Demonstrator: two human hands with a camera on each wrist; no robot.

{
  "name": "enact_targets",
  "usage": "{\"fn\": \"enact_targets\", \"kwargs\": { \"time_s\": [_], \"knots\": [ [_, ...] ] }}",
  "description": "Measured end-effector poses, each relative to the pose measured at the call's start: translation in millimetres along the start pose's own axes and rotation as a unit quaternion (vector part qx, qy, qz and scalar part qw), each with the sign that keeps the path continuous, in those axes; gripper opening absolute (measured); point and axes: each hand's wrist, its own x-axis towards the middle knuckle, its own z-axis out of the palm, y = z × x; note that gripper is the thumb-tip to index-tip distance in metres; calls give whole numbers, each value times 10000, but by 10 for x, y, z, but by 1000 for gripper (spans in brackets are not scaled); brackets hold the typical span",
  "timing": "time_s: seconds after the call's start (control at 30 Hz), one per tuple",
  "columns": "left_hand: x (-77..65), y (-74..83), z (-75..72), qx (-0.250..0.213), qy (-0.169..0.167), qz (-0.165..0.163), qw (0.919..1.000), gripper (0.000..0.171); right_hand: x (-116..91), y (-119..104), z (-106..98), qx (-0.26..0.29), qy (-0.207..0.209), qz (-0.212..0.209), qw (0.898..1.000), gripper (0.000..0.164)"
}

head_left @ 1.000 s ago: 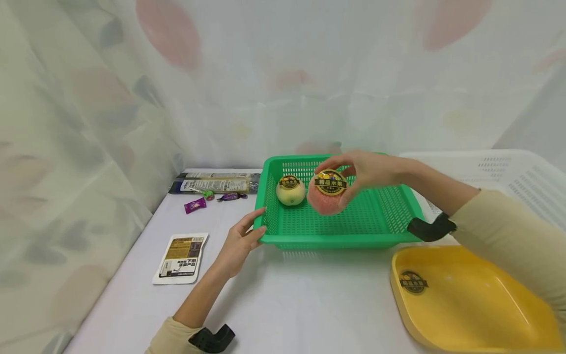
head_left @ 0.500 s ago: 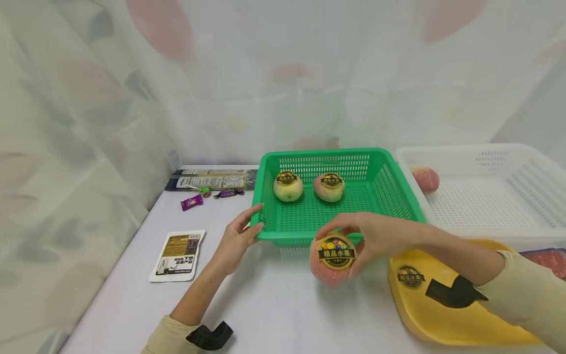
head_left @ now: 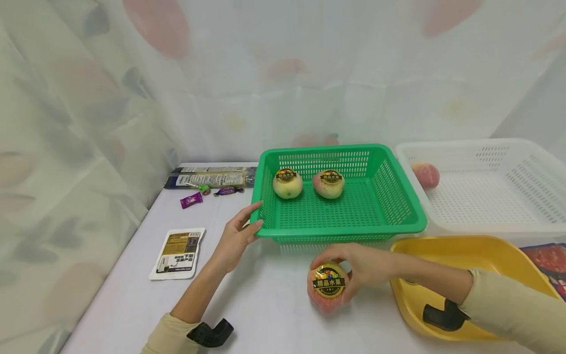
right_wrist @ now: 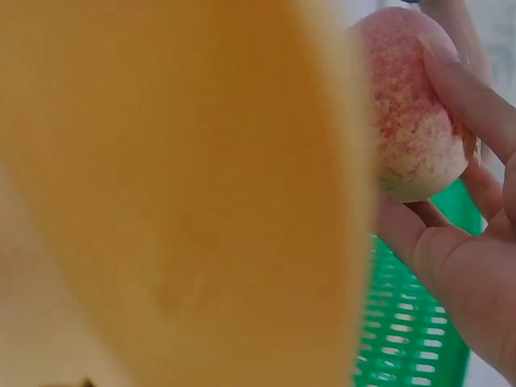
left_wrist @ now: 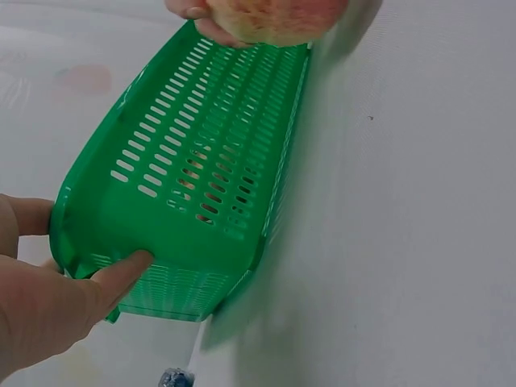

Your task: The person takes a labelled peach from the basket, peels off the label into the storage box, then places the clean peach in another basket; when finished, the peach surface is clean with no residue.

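Pink peach (right_wrist: 411, 113) sits between my right fingers (head_left: 334, 251), curled round it; my left fingers (head_left: 248, 212) pinch the green basket's rim (head_left: 336, 231). Gentle pressure should prevent bruising.

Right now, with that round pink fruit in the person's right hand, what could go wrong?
The round pink fruit might slip from the right hand and roll away. The right forearm crosses the yellow plastic tub, so it could knock the rim. If the left hand tilts the green plastic basket it grips, the two round yellow-pink fruits inside might roll.
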Motion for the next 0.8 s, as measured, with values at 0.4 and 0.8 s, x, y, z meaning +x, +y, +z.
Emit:
{"fn": "enact_targets", "kwargs": {
  "time_s": [0.4, 0.8],
  "knots": [
    [-51, 109, -63, 1139, 576, 575, 9901, 58, -1, 87, 83, -407, 9, -269, 9988, 68],
    [-418, 168, 462, 744, -727, 1361, 9852, 66, -17, 110, 68, -232, 3, -190, 9996, 68]
  ]
}}
